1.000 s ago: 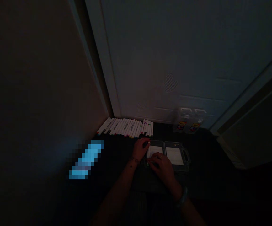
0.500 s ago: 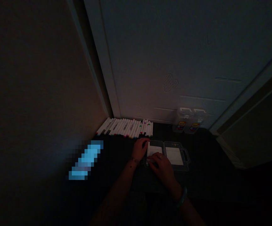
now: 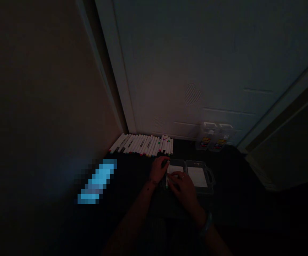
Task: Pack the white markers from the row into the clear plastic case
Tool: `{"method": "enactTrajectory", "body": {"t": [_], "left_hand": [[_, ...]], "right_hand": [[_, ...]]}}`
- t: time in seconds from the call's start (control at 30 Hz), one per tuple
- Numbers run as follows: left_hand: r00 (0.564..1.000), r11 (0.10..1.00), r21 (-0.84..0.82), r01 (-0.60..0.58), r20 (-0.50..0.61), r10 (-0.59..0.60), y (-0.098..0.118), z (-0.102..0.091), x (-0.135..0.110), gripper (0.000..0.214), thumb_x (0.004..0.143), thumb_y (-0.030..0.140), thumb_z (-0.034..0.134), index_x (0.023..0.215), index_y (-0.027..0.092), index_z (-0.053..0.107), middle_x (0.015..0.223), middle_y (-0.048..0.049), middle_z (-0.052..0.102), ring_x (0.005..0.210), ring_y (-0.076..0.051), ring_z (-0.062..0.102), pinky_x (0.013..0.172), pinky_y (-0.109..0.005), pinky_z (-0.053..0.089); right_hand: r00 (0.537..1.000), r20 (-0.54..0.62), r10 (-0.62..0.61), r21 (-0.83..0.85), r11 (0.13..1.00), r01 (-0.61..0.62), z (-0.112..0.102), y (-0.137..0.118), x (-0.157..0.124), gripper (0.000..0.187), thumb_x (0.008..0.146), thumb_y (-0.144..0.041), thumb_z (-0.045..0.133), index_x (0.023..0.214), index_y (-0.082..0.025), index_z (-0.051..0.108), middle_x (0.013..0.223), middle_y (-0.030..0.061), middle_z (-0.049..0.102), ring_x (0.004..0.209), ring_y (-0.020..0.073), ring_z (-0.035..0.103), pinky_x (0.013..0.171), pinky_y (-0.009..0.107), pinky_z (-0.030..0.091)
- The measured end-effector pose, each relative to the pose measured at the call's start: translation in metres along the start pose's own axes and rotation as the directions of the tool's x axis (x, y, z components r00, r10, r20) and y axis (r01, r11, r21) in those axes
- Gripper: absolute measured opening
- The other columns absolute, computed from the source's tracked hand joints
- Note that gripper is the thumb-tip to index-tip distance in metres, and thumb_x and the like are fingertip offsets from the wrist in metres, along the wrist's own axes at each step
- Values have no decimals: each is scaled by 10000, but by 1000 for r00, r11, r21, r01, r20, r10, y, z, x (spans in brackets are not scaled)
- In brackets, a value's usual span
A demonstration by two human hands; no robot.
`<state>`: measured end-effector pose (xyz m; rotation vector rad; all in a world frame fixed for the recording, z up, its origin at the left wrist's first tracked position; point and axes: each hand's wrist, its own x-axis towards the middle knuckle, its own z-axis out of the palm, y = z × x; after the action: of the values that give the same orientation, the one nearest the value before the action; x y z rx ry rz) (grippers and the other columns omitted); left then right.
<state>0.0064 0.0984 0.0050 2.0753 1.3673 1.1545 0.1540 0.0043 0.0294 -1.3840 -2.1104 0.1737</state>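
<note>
A clear plastic case (image 3: 210,175) lies opened flat on the dark table, with white sheets (image 3: 197,176) in its two halves. Along the inside of its left edge runs a white marker (image 3: 167,170). My left hand (image 3: 159,170) is at that edge, its fingers curled over the marker's far end. Lower down, my right hand (image 3: 183,189) reaches across the left half, thumb and fingertips closed on the marker near its middle. Dim light and the fingers hide part of the grip.
A row of several white markers (image 3: 140,145) lies behind my left hand against the wall. Two clear cases with labels (image 3: 205,142) stand upright at the back right. A bright pixelated patch (image 3: 97,181) is at left. The wall (image 3: 159,89) bounds the table behind.
My right fingertips have moved slightly up along the marker, showing more of its near end. My left hand has hardly moved.
</note>
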Motion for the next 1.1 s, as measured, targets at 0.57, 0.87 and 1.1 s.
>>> {"method": "enactTrajectory", "body": {"t": [0.57,0.87,1.1], "left_hand": [[1000,1000,16,3,-19,-3,0,1,0,183,838,202,499,983,218,608,979,-26,624,936,-171,568,865,-318,441],[999,999,42,-29,-15,30,1,1,1,176,844,208,485,955,223,621,994,-28,627,956,-174,567,884,-325,430],[999,998,50,-40,-12,40,2,0,1,178,820,202,519,964,225,620,1004,-23,627,965,-175,563,896,-324,424]], "right_hand": [[999,39,-25,-44,999,27,1,0,1,292,879,-235,487,1155,-276,574,1094,33,609,978,208,533,876,375,419],[999,27,-23,-69,997,25,0,-3,1,302,879,-242,484,1167,-286,563,1068,34,615,960,199,545,859,362,430],[999,39,-14,-55,998,16,1,-2,1,316,881,-233,481,1185,-285,547,1076,33,605,964,199,533,856,356,428]]}}
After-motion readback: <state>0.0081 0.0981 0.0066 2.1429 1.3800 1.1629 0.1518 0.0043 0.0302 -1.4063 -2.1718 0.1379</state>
